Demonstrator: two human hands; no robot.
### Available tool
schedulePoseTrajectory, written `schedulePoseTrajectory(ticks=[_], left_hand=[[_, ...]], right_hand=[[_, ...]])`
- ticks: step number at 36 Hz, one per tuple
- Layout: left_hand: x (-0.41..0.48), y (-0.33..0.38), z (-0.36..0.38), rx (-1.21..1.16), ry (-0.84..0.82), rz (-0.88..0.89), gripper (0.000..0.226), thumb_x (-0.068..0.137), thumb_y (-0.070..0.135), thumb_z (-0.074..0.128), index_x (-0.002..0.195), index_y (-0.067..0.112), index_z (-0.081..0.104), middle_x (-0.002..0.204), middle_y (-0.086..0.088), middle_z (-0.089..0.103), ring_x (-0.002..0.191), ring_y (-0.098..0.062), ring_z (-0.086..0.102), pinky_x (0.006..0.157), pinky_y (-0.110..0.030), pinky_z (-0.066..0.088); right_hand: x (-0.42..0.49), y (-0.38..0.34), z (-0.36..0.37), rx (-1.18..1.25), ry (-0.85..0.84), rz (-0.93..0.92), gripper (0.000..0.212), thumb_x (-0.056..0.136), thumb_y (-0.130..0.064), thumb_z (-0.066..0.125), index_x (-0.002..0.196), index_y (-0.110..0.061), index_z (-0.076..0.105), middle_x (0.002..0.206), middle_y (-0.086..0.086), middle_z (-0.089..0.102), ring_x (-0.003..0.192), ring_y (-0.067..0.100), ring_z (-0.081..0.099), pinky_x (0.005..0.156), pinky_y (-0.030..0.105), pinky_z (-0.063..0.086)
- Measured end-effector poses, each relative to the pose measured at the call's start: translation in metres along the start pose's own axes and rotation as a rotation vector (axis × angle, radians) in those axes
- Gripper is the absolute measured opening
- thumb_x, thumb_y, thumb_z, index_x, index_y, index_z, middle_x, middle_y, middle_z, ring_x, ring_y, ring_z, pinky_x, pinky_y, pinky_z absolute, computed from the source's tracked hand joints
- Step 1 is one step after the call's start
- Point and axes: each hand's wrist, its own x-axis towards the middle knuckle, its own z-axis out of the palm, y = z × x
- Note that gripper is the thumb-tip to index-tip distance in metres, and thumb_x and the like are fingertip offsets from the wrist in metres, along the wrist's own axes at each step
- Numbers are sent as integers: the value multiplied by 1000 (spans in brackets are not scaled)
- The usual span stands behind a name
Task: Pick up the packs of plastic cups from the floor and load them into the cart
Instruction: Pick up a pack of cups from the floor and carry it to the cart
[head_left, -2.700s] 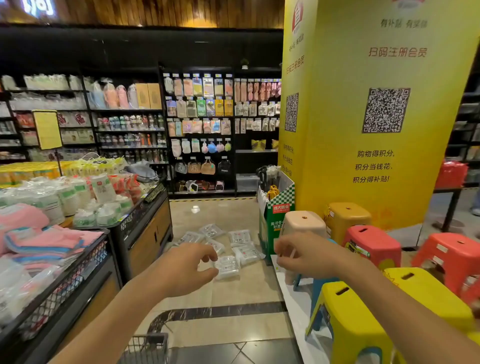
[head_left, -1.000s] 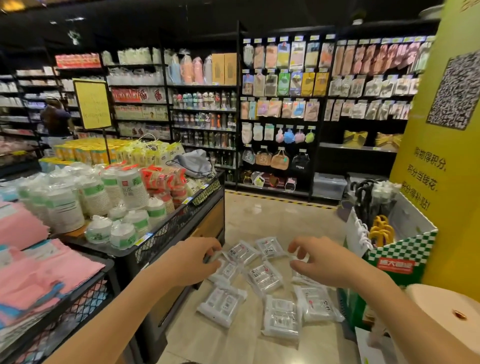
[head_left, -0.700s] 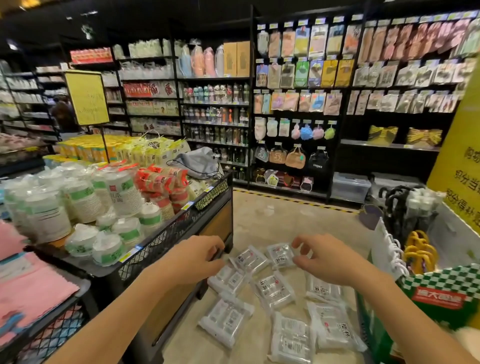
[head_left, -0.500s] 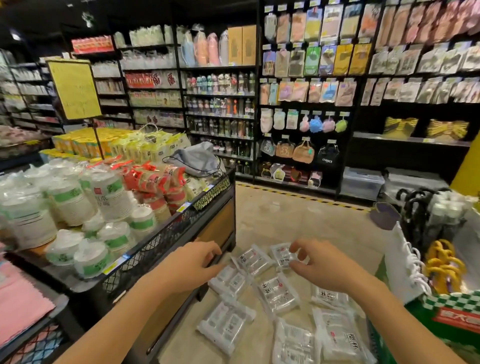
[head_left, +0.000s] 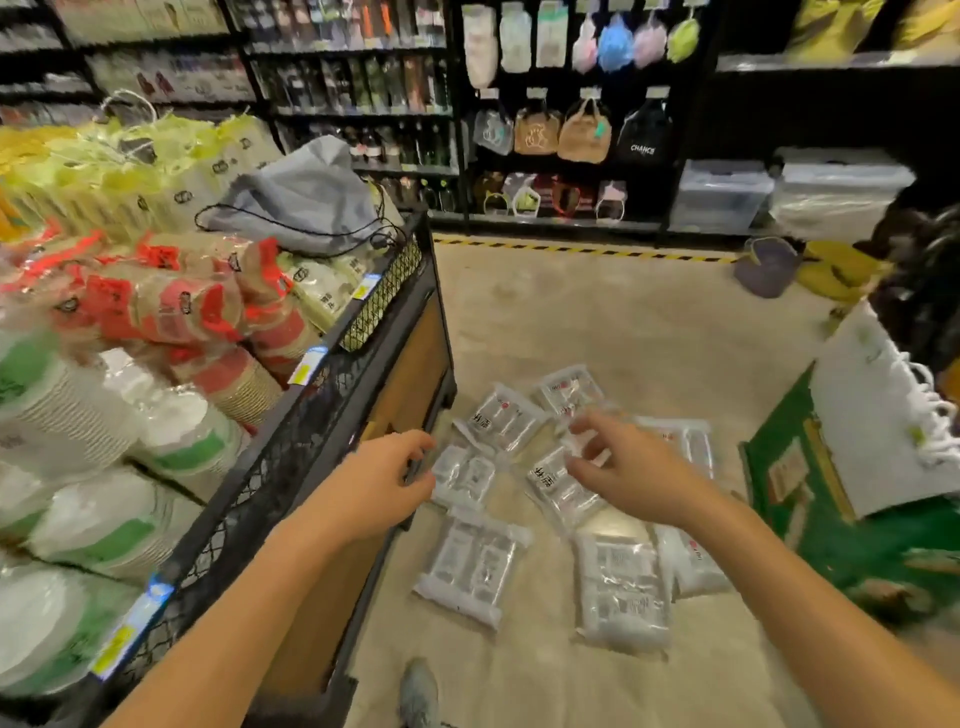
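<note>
Several clear packs of plastic cups (head_left: 470, 569) lie scattered on the beige floor between a display stand and a green box. My left hand (head_left: 387, 480) hovers above the packs' left edge, fingers loosely curled, holding nothing. My right hand (head_left: 623, 467) reaches over the middle packs (head_left: 553, 486) with fingers spread and relaxed, not touching them that I can tell. The cart is out of view.
A black mesh display stand (head_left: 332, 374) full of paper cup stacks stands at the left. A green cardboard box (head_left: 841, 493) stands at the right. Dark shelves (head_left: 566, 135) with hanging goods line the back. A shoe tip (head_left: 418, 693) shows at the bottom.
I have walked forward from beside the cart and stools to the packs; the view has tilted down. Both hands are lower and nearer the packs, and the right fingers have spread.
</note>
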Motion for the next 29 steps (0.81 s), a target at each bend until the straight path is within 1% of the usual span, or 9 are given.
schedulePoseTrajectory(ticks=[2,5,10,14,17,21,26,27,29], left_hand=[[38,-29,6,-35,-28,5,46,96,37,57,140,26,48,126,3,62,104,-13,64,88,-30,52],[92,-78,26,-91,-69,-8,48,95,35,58,141,29,46,127,5,59,102,-12,62,88,-28,49],[171,-156,82,-199,-187,-44,52,96,37,58,145,31,43,139,8,50,123,-8,49,98,-23,40],[222,-208,143,-276,-268,-115,51,94,34,61,143,33,43,141,10,49,128,-8,48,100,-21,40],[251,-243,198,-394,-305,-207,52,96,29,60,145,32,42,140,13,43,123,-5,46,91,-11,40],[279,-293,286,-486,-319,-313,58,96,25,60,148,31,36,140,17,36,127,-4,39,104,-26,40],[308,-364,411,-459,-337,-368,60,96,22,62,144,40,33,138,17,34,121,1,38,90,-9,34],[314,-381,437,-453,-362,-372,62,95,22,63,145,41,31,141,15,34,124,0,36,91,-6,34],[327,-416,486,-406,-391,-377,73,93,29,65,152,37,24,150,8,30,134,-8,34,104,-17,33]], right_hand=[[30,4,26,92,21,77,43,93,-44,60,133,-33,48,110,-7,64,93,11,64,84,33,50],[73,13,71,190,4,189,48,92,-44,61,137,-38,44,114,-7,61,88,9,64,79,31,50],[131,40,151,360,-16,366,49,93,-41,63,138,-38,44,115,-6,59,84,8,65,82,27,50],[170,77,223,454,-73,476,47,94,-39,62,137,-39,45,116,-6,59,88,5,64,78,24,49],[200,115,284,502,-82,552,48,94,-38,63,138,-40,44,114,-6,60,88,6,64,76,21,48],[234,168,373,556,-81,632,50,93,-37,64,139,-42,44,111,-9,60,88,7,64,75,18,47],[271,245,503,558,-119,672,60,92,-40,66,144,-45,36,115,-5,59,92,7,63,71,15,45],[277,261,530,563,-128,674,62,92,-42,66,145,-46,34,118,-4,58,95,8,63,72,16,45],[289,291,581,565,-148,651,68,91,-43,66,148,-47,29,125,-6,53,106,13,60,81,21,46]])
